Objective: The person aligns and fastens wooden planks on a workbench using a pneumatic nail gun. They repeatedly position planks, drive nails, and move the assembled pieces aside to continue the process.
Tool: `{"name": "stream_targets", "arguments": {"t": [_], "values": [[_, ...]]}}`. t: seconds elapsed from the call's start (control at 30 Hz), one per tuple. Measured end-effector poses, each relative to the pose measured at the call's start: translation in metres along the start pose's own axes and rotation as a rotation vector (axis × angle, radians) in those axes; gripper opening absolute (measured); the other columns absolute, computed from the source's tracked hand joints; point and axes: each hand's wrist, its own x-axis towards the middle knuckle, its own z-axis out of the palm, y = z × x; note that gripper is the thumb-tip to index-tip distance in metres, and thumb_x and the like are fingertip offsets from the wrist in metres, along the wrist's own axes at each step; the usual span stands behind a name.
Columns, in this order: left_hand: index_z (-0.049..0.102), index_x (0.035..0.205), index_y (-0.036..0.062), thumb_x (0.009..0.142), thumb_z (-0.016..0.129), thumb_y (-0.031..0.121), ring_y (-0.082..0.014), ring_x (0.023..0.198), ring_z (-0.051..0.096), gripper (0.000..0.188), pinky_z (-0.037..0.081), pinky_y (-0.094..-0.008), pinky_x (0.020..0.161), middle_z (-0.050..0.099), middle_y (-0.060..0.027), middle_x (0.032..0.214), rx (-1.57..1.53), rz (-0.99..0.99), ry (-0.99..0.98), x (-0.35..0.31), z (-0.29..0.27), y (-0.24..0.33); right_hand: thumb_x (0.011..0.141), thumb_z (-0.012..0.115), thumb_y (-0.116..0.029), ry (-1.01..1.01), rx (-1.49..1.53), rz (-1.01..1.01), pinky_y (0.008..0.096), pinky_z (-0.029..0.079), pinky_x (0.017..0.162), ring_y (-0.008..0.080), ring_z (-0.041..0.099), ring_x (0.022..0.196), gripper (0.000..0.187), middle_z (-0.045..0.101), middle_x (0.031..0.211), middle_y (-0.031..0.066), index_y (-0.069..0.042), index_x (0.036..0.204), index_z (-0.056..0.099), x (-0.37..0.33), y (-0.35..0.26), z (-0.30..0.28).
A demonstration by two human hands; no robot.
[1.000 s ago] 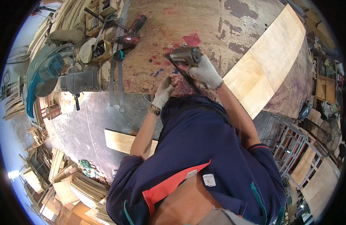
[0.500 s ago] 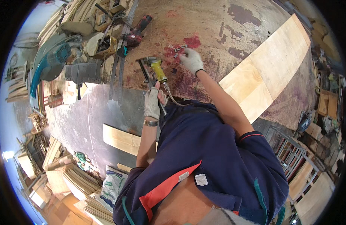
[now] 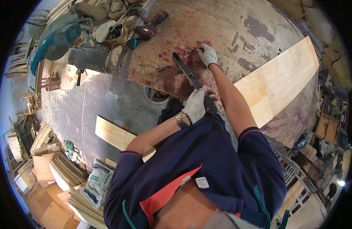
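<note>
My left hand [image 3: 195, 106], in a pale work glove, is wrapped around the long dark magazine of an air nail gun [image 3: 188, 73]. The tool points up and to the left over the workbench edge, its magazine side toward me; its yellow body is mostly hidden. Small grey metal fastener strips [image 3: 189, 50] lie loose on a red-stained patch of the bench. Beside them is my gloved right hand [image 3: 208, 55], its fingers drawn together in a pinch. Whatever they hold is too small to make out.
A long pale plywood panel [image 3: 277, 80] lies across the worn workbench [image 3: 218, 23] at right. A red-black cordless drill [image 3: 149, 28], a tape measure [image 3: 132, 43] and metal rulers sit at left, near a teal circular saw [image 3: 63, 40]. Another board [image 3: 113, 129] is below at left.
My left hand has carried the nail gun to the right and turned it, so the magazine now faces me. My right hand has shifted slightly away from the fasteners.
</note>
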Motion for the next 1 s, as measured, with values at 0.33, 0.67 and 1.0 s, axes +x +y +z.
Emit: {"name": "stream_targets", "arguments": {"t": [0.33,0.67,1.0], "values": [[0.053,0.109,0.0078,0.105,0.053,0.019,-0.0329,0.106,0.062,0.012,0.051,-0.0549,0.095,0.060,-0.0153,0.111,-0.090,-0.417,0.021,0.028,-0.022,-0.024,0.091,0.073,-0.019,-0.409,0.579,-0.024,0.0256,0.047,0.061,0.0069,0.059,0.066,0.024,0.063,0.073,-0.0010,0.005,0.094,0.070,-0.030,-0.046,-0.073],[0.060,0.111,0.0089,0.107,0.049,0.022,-0.0290,0.095,0.063,0.018,0.054,-0.0499,0.084,0.061,-0.0094,0.102,-0.024,-0.413,0.080,0.027,-0.012,-0.025,0.085,0.070,-0.015,-0.753,-0.015,-0.387,0.0383,0.050,0.070,0.0253,0.063,0.070,0.020,0.069,0.080,0.0161,0.001,0.096,0.071,-0.024,-0.134,-0.093],[0.055,0.111,0.0058,0.105,0.053,0.020,-0.0326,0.103,0.067,0.015,0.056,-0.0487,0.091,0.066,-0.0156,0.108,-0.064,-0.326,-0.077,0.014,-0.014,-0.006,0.084,0.069,-0.020,-0.413,-0.002,-0.249,0.0424,0.051,0.075,0.0359,0.068,0.084,0.023,0.068,0.086,0.0227,0.000,0.096,0.070,-0.012,-0.107,-0.080]]}}
